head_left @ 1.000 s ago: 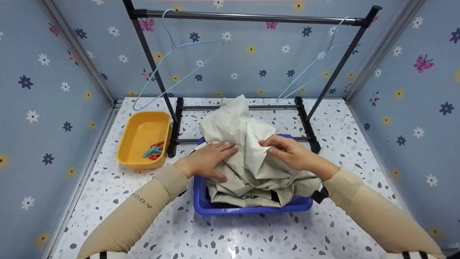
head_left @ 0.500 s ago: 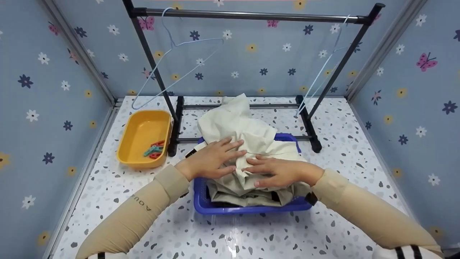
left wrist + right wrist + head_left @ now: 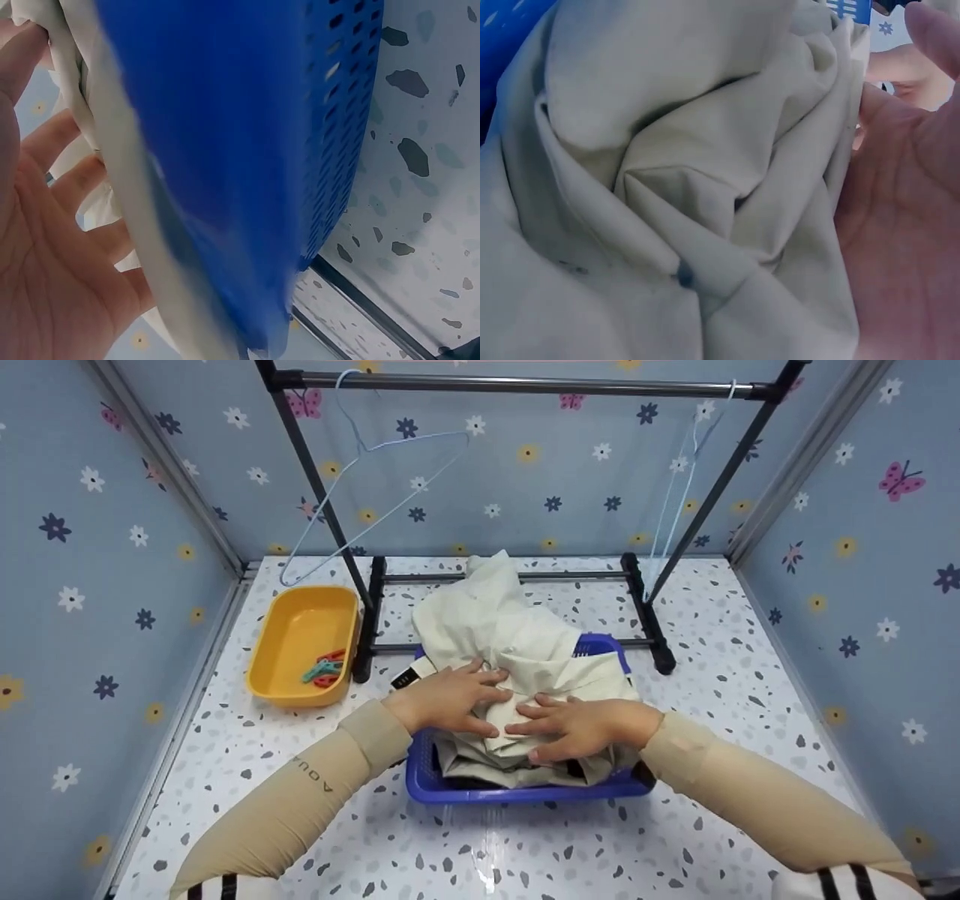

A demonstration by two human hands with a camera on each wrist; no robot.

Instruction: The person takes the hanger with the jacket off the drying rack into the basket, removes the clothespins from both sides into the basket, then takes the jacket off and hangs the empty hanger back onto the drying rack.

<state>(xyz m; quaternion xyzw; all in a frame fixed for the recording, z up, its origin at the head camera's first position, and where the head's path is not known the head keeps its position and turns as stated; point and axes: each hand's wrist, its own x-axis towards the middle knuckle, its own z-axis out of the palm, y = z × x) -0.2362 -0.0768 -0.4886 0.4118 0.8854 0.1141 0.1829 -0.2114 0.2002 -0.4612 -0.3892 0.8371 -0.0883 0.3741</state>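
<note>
A crumpled pale beige cloth [image 3: 525, 634], perhaps a garment, is heaped in a blue plastic basket [image 3: 525, 795] with perforated walls. Part of it spills over the basket's far side. My left hand [image 3: 455, 699] lies on the heap with its fingers spread. Beside it, my right hand [image 3: 581, 727] rests on the cloth too, fingers straight and apart. In the left wrist view, the left hand's fingers touch the cloth [image 3: 169, 270] beside the basket wall. Folds of the cloth [image 3: 705, 180] fill most of the right wrist view, along the right palm [image 3: 900, 225].
Behind the basket stands a black clothes rack [image 3: 525, 384]. A light blue hanger [image 3: 360, 448] hangs at its left, another hanger [image 3: 694, 454] at its right. A yellow tub [image 3: 300, 619] with red and teal clothespins [image 3: 324, 669] sits at the left. Patterned walls enclose the white speckled surface.
My right hand has let go of a pinched fold and come down flat on the cloth, further left. The raised fold has flattened. The right hanger has turned on the bar.
</note>
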